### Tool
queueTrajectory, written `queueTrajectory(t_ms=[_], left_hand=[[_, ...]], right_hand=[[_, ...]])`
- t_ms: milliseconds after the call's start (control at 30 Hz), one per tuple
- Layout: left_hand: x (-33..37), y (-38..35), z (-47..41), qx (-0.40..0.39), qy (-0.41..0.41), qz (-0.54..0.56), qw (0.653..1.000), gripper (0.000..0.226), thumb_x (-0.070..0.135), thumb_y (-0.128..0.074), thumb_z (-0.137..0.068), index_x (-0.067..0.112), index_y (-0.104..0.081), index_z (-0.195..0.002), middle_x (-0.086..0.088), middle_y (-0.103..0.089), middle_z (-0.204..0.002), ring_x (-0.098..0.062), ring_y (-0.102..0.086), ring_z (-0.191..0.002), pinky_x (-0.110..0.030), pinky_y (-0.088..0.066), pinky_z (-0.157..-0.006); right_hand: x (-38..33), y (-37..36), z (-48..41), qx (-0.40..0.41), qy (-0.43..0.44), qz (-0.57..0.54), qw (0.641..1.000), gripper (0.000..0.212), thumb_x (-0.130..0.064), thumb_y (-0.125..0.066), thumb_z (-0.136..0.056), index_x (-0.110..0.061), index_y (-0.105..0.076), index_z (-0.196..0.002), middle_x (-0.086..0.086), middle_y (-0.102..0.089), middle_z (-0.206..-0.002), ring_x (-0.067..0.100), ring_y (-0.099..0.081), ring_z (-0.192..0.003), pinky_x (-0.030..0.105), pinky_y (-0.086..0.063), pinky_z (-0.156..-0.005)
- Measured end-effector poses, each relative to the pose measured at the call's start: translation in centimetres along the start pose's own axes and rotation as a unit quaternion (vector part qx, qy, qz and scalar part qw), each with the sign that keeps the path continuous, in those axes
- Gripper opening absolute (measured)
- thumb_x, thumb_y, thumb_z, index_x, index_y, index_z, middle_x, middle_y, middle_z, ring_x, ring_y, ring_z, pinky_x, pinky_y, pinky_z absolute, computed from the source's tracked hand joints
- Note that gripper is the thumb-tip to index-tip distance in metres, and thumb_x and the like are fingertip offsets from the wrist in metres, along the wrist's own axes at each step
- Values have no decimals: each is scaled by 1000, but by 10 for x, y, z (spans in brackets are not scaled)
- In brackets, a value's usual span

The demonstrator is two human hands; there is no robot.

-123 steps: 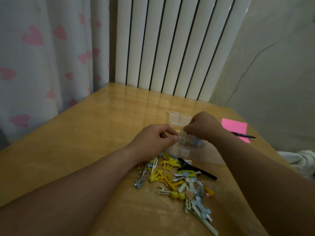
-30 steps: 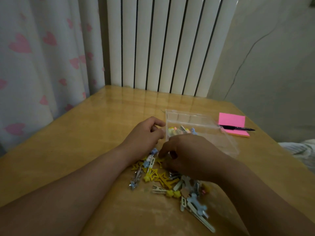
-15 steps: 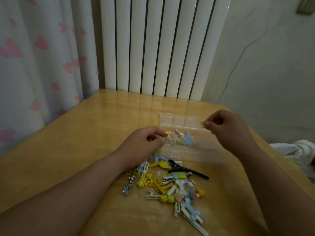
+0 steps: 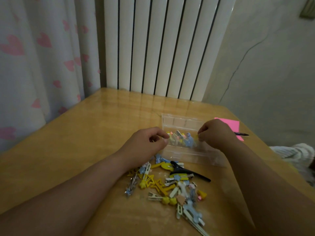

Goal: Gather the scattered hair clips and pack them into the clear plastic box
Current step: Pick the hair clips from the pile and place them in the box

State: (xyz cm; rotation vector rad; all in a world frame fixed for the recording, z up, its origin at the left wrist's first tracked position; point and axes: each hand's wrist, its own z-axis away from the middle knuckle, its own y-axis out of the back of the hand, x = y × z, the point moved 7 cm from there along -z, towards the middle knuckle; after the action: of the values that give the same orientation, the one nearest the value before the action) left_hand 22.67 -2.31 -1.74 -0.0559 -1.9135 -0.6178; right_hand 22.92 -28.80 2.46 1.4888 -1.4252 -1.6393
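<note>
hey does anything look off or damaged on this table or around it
A thin dark crack runs down the wall right of the radiator. On the table, loose clips lie in a heap before the box, as the task expects; nothing looks broken or spilled.

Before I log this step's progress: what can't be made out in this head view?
- What the right hand pinches: too small, covered by its fingers.
- Count of clips in the clear plastic box: they overlap, blurred behind its wall.
- The left hand grip on the box end: curled fingers hide it.
- Pen and pink notepad: partly behind the right hand.
- Lowest clip of the loose clips: cut by the bottom edge.
</note>
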Motion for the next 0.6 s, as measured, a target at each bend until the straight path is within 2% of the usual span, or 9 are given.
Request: queueTrajectory(t_ms=[67,133,233,300,367,467,600], left_hand=[[0,1,0,0,0,-3,1000,12,35,-69,-101,33,-77,-110,1,-70,-89,-1,-58,-69,-14,-47,-61],[0,1,0,0,4,-1,1000,12,35,-69,-101,33,-77,-110,-3,-70,-91,-2,-58,-68,-16,-48,-61],[0,1,0,2,10,-8,1000,13,37,-67,-102,34,-77,-110,5,-69,-85,1,-57,-66,-16,-47,-60],[2,1,0,4,14,-10,1000,15,38,-63,-104,34,-78,-108,11,-68,-79,1,-56,-62,-18,-46,-59],[3,2,1,5,21,-15,1000,21,40,-58,-107,33,-78,-107,7,-71,-84,-1,-56,-64,-25,-47,-64],[3,2,1,7,33,-11,999,29,38,-50,-110,33,-78,-110,9,-70,-90,2,-57,-64,-25,-47,-63],[4,4,2,20,48,23,998,34,30,-45,-113,26,-79,-111,5,-68,-88,-10,-55,-67,-23,-46,-59]], right_hand=[[0,0,1,-1,4,-2,1000,15,-14,-72,-91,-25,-79,-85,-3,-75,-87,17,-68,-83,41,-62,-82],[0,2,5,14,21,0,1000,14,-18,-70,-95,-23,-82,-97,-4,-78,-96,15,-68,-86,39,-61,-85],[-2,11,15,53,53,-8,997,17,-24,-67,-99,-23,-81,-107,-4,-78,-106,11,-65,-86,31,-55,-77],[-6,21,25,89,81,-42,992,17,-25,-65,-101,-25,-79,-110,-8,-75,-103,3,-63,-82,24,-49,-67],[-17,29,39,112,118,-102,981,15,-26,-65,-101,-27,-78,-109,-16,-71,-96,-3,-62,-84,17,-44,-66],[-44,31,69,88,193,-156,965,12,-27,-67,-100,-34,-76,-103,-24,-69,-92,-7,-64,-85,13,-45,-69],[-85,19,109,15,304,-92,948,10,-35,-69,-93,-38,-74,-101,-19,-64,-91,-1,-59,-82,23,-49,-70]])
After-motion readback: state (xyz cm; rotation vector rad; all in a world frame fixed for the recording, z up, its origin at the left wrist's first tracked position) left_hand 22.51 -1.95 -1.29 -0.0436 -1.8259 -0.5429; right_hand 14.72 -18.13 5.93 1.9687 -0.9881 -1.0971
